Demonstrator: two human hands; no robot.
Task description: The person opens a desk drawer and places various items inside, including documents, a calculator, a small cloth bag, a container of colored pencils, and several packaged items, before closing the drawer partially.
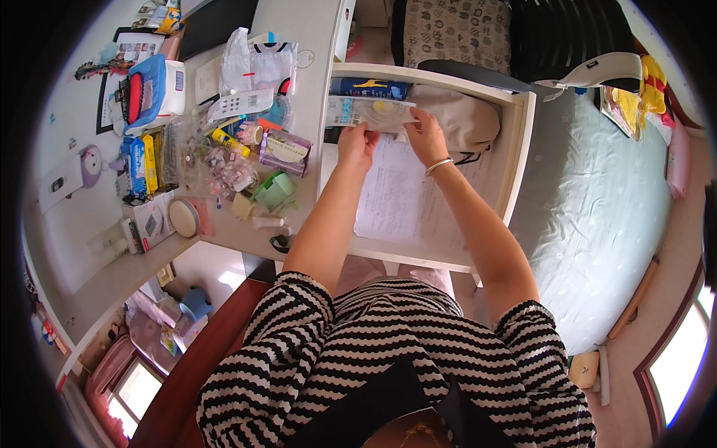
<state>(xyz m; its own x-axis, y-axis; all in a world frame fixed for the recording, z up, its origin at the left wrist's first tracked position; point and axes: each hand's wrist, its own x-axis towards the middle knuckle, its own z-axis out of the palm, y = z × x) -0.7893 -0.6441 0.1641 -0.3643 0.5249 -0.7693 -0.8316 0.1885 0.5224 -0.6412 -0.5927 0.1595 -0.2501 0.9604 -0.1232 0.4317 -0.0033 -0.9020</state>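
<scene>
You have both bare hands over the open white drawer (518, 149) in front of you, at the flat clear plastic package with a pale blue-and-white printed end (377, 112). The package lies crosswise near the far side of the drawer; a pale round form shows through its clear part (the contents are too blurred to identify).

Right hand (427, 140): your fingers pinch the right end of the package, thumb on the near side. A silver-coloured bangle (439, 166) sits on this wrist.

Left hand (357, 148): your fingers are bunched at the package's near edge, left of the right hand. Whether they pinch it or only touch it, you cannot tell from this view.

Drawer contents: a dark blue item with a yellow mark (370, 88) lies just beyond the package. A soft beige cloth bag (467, 123) fills the far right corner. White sheets of paper with faint writing (396, 198) cover the near part, below your hands.

Left of the drawer, the white table (310, 82) carries a light green plastic container (274, 190), a purple-and-white packet (285, 152) and a yellow tube (231, 142). Right of the drawer is a bed with a pale sheet (597, 224).
</scene>
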